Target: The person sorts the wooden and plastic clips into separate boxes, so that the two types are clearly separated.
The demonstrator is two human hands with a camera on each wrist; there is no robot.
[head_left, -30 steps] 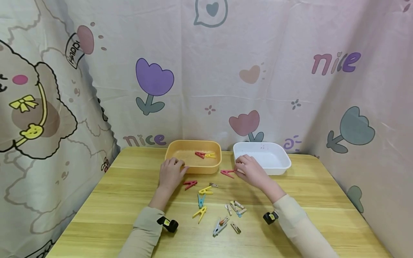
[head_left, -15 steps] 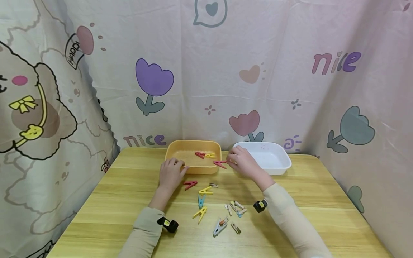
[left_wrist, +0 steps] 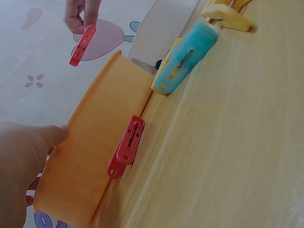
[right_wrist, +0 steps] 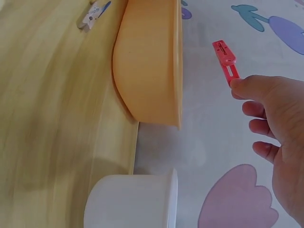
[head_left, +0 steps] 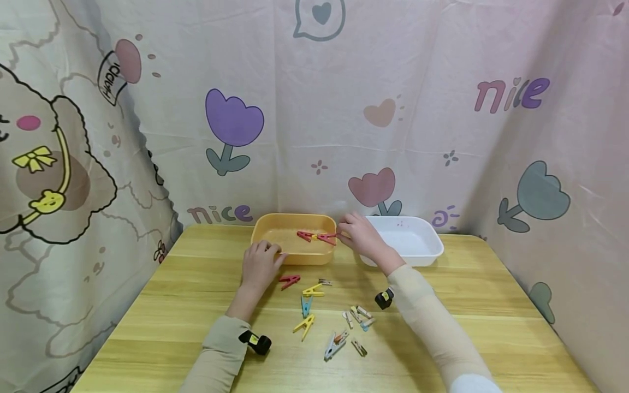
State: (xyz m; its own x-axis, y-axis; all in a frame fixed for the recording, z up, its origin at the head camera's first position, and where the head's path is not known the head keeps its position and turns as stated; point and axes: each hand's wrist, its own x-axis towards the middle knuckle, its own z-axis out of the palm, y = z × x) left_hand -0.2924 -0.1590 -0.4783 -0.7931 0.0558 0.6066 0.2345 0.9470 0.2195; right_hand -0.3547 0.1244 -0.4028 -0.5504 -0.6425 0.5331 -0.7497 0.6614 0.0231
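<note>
Pinching a red clothespin (right_wrist: 225,58) by one end, held it above the right end of a yellow basin (head_left: 309,260), with thumb and index finger of the right hand (head_left: 360,237) closed on it and the other fingers bent. Gripped the basin's near left corner with the left hand (head_left: 260,265), with thumb along the outside of the wall and the other fingers partly hidden behind the rim. Worked at a wood-grain table (head_left: 172,316) streaked yellow and tan, with a white basin (head_left: 419,261) set to the right near its far edge. Had laid out before the yellow basin a second red clothespin (head_left: 290,281), two yellow clothespins (head_left: 306,326) and a blue clothespin (head_left: 307,307), with a cluster of small pegs (head_left: 358,315) and a grey clothespin (head_left: 334,347) farther right. Faced a pale cloth backdrop (head_left: 314,82) hung close behind and down both sides, printed with tulips, hearts and the word "nice", with a fluffy cartoon figure (head_left: 49,164) at left. Wore long beige sleeves (head_left: 425,316).
</note>
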